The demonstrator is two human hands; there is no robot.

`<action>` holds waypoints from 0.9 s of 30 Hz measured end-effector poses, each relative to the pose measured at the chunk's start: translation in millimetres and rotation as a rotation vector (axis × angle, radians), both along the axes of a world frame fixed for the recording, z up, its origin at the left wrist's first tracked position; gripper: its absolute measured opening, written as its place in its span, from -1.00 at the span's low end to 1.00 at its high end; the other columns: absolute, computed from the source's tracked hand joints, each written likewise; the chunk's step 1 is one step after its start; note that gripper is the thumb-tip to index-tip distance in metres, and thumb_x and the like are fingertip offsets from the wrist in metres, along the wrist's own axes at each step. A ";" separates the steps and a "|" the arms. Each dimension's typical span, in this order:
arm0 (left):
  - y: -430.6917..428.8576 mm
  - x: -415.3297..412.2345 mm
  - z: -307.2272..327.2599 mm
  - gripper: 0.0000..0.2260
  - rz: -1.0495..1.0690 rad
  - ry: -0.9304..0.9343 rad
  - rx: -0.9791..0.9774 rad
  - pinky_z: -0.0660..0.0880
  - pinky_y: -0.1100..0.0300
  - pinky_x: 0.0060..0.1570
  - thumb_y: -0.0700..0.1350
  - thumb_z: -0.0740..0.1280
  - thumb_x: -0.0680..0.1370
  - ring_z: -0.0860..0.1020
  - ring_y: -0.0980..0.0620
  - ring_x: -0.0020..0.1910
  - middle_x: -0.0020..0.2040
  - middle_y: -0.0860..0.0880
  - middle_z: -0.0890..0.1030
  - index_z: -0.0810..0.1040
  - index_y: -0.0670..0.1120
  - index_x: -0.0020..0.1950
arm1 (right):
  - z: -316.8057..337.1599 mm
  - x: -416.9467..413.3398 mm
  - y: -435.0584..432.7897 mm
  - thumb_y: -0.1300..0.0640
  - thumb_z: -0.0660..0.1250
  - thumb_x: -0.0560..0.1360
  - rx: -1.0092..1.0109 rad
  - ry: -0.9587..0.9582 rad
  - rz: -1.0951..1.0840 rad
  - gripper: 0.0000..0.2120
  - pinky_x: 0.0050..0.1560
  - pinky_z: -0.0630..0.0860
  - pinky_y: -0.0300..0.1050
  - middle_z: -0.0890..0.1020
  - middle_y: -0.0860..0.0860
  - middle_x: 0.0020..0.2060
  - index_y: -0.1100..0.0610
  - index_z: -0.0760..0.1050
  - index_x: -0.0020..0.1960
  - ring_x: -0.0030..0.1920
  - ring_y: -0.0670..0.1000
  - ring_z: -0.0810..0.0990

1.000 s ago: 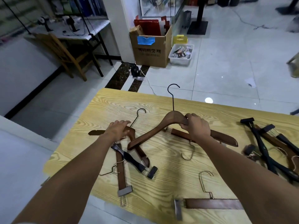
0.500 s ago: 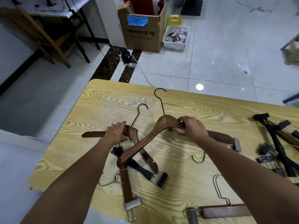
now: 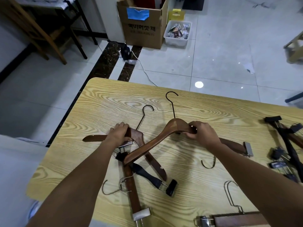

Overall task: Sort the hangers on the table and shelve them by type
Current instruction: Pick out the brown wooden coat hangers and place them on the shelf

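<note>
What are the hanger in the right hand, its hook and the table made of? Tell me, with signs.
Hanger: seemingly wood, dark brown stain, satin sheen; faint grain and soft highlights show. Hook: thin black wire, probably coated metal. Table: pale yellow wood-grain top, perhaps printed laminate; the bold swirls leave it open.

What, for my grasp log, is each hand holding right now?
Left hand: grips the dark brown wooden coat hanger lying on the table.
Right hand: grips the curved brown wooden hanger with the taller black hook.
</note>
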State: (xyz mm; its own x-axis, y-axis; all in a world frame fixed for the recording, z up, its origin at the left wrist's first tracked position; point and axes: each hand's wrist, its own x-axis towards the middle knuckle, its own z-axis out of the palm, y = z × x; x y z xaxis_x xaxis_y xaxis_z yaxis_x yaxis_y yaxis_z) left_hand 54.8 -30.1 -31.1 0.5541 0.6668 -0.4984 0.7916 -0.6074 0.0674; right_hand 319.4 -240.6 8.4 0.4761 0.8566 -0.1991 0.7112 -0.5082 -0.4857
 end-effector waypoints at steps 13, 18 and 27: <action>-5.5 10.4 34.1 -0.41 -0.011 -0.253 0.021 0.47 0.01 0.12 0.10 0.31 0.53 0.47 -0.13 0.25 0.35 -0.11 0.41 0.19 -0.09 0.47 | 15.9 6.9 -3.6 -0.04 0.43 0.41 0.026 -0.028 -0.003 -0.67 -0.17 0.46 -0.07 0.65 0.04 -0.08 0.09 0.57 0.10 -0.07 0.09 0.58; -7.6 18.4 63.6 -0.43 0.097 -0.412 0.050 0.49 0.02 0.11 0.09 0.37 0.50 0.50 -0.12 0.22 0.31 -0.08 0.46 0.29 -0.11 0.41 | 32.4 18.3 -9.8 -0.08 0.45 0.41 0.113 -0.061 -0.015 -0.69 -0.21 0.43 -0.08 0.64 0.03 -0.15 0.10 0.58 0.04 -0.11 0.10 0.59; -31.3 36.4 132.1 -0.51 0.138 -0.466 0.190 0.49 0.04 0.05 0.07 0.40 0.48 0.53 -0.14 0.16 0.24 -0.08 0.52 0.38 -0.13 0.31 | 79.4 38.1 -25.3 -0.10 0.44 0.40 0.212 -0.127 -0.003 -0.65 -0.20 0.41 -0.10 0.64 0.01 -0.09 0.07 0.57 0.08 -0.07 0.10 0.59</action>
State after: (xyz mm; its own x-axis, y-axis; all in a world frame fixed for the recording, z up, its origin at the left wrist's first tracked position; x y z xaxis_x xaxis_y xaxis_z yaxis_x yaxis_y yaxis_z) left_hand 91.3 -61.4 101.0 0.5885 0.8042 -0.0830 0.7776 -0.5349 0.3304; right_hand 357.5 -265.9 87.8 0.4880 0.8716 0.0470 0.7723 -0.4061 -0.4885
